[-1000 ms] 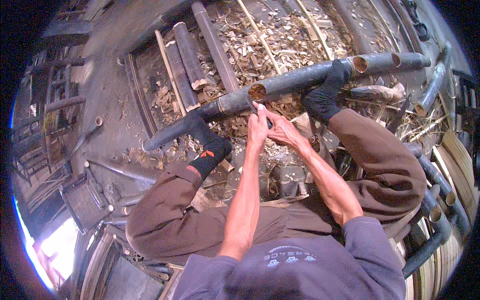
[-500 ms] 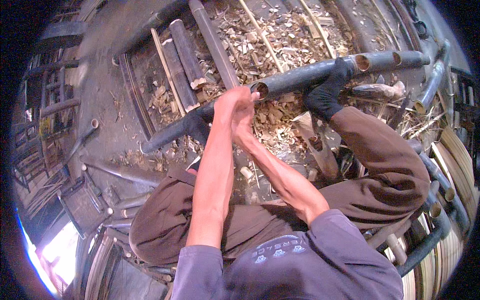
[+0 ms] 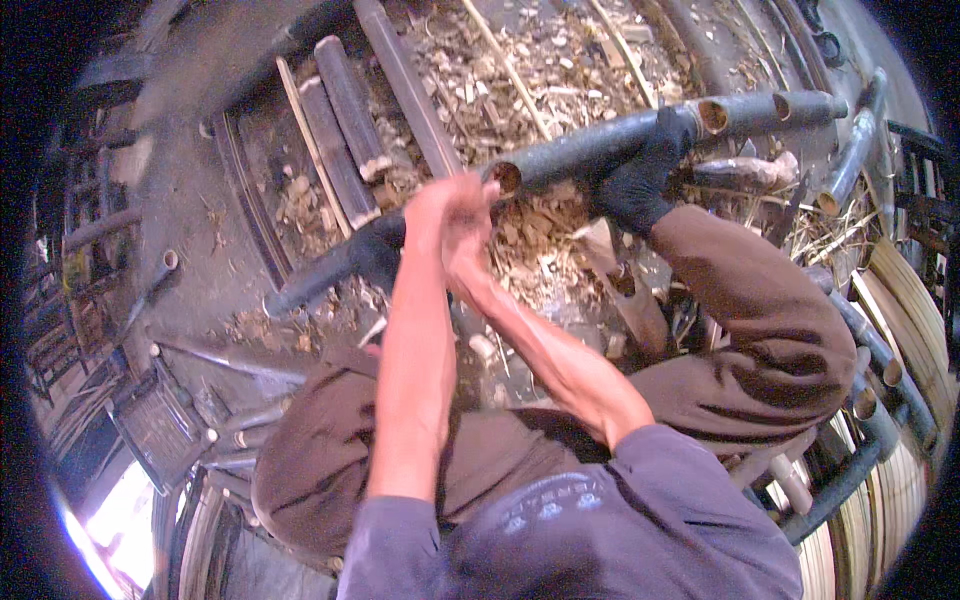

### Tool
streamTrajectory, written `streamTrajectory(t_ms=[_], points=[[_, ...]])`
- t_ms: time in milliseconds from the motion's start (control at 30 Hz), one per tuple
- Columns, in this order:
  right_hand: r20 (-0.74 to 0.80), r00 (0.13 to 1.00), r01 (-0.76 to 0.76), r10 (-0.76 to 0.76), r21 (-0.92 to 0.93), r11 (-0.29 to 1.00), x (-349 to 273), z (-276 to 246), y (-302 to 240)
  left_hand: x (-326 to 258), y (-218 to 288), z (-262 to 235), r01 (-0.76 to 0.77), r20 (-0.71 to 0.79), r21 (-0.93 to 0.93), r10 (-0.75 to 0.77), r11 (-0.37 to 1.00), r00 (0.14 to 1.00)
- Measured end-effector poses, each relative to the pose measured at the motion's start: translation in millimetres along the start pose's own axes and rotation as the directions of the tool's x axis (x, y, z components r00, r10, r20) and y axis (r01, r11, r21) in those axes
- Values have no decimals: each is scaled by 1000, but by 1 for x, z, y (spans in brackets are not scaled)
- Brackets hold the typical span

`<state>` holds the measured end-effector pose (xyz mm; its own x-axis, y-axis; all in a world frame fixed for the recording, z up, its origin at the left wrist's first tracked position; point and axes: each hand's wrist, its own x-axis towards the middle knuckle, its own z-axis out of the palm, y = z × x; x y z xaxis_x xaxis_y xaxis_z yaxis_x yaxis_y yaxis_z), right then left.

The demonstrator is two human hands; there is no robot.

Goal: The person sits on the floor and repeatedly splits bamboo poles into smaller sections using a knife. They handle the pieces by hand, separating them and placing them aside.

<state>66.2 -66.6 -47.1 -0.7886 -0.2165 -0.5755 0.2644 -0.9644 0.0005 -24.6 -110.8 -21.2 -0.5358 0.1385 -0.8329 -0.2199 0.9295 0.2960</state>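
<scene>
My left hand and my right hand are pressed together and blurred, raised just left of the open cut end of a dark bamboo pole. Whether they hold anything is hidden by the blur. The pole runs up to the right, and my right foot in a black sock rests on it. My left foot, also in a black sock, sits on a lower dark pole that slants down to the left. My knees in brown trousers spread to either side.
Wood shavings cover the ground beyond the pole. Split bamboo halves lie at the upper left. More bamboo tubes and curved pale strips crowd the right edge. A dark frame stands at the lower left.
Both hands have moved left and up, from right of the pole's cut end to just left of it, staying together. The feet stay on the poles.
</scene>
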Motion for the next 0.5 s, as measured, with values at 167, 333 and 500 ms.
streamTrajectory(t_ms=[167,333,500], points=[[-22,961,190,-274,-670,718,-5,-11,-18,15,-7,32,-177,-418,-1,161,984,894],[278,948,254,-156,-955,-155,-26,-27,-114,-20,44,68,-264,-249,-645,129,717,960],[171,922,385,347,-497,-778,-3,59,-194,12,83,96,-320,-314,-940,-69,-117,947]])
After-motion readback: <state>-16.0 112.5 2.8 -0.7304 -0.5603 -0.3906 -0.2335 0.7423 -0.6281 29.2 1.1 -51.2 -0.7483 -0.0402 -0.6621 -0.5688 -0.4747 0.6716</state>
